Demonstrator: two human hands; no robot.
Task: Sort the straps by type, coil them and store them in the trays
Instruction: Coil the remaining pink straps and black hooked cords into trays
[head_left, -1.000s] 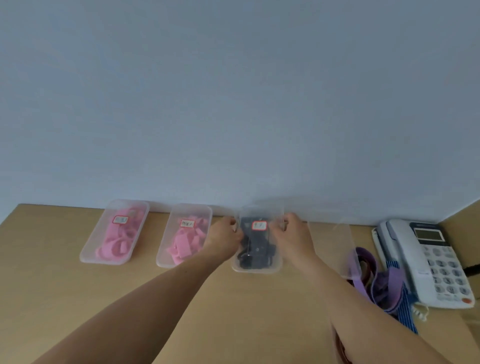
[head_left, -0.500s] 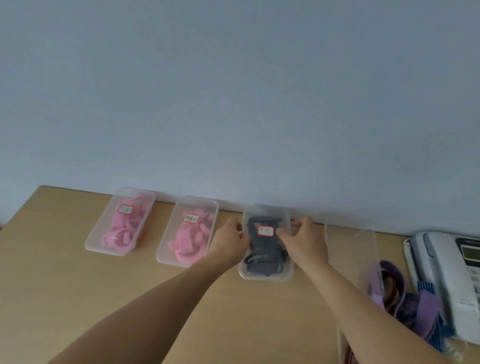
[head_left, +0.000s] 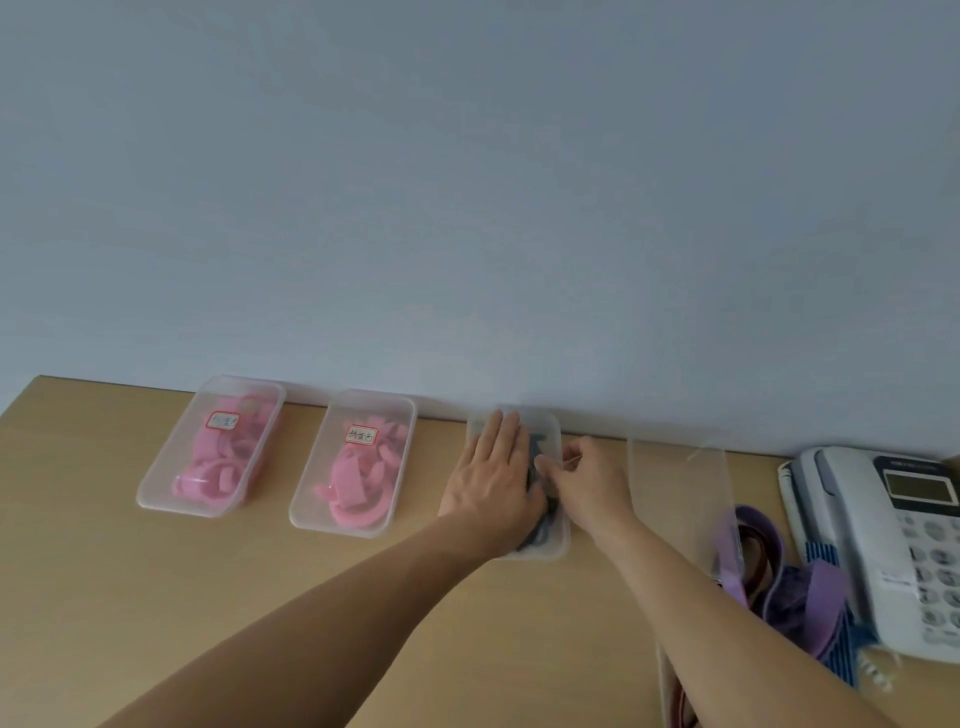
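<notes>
The tray of dark straps (head_left: 558, 543) sat third from the left in the row along the far edge of the desk (head_left: 156, 597), against the wall. The dark straps (head_left: 537, 449) showed only between the two hands. The left hand (head_left: 493, 478) lay flat across the tray's top, fingers straight and together, pressing down. The right hand (head_left: 587, 483) was at the tray's right edge with its fingers curled; whether they pinched anything could not be told.

This looked like the closing of that tray, with the dark type done. Left of it stood two labelled trays of pink straps (head_left: 176, 512) (head_left: 332, 526). Just right of it stood a clear tray (head_left: 675, 493) with nothing visible in its far part. Purple straps (head_left: 810, 597) lay loose near its near end, beside a telephone (head_left: 883, 545). The next move probably called for freeing both hands, reaching right, and coiling a purple strap for that tray.
</notes>
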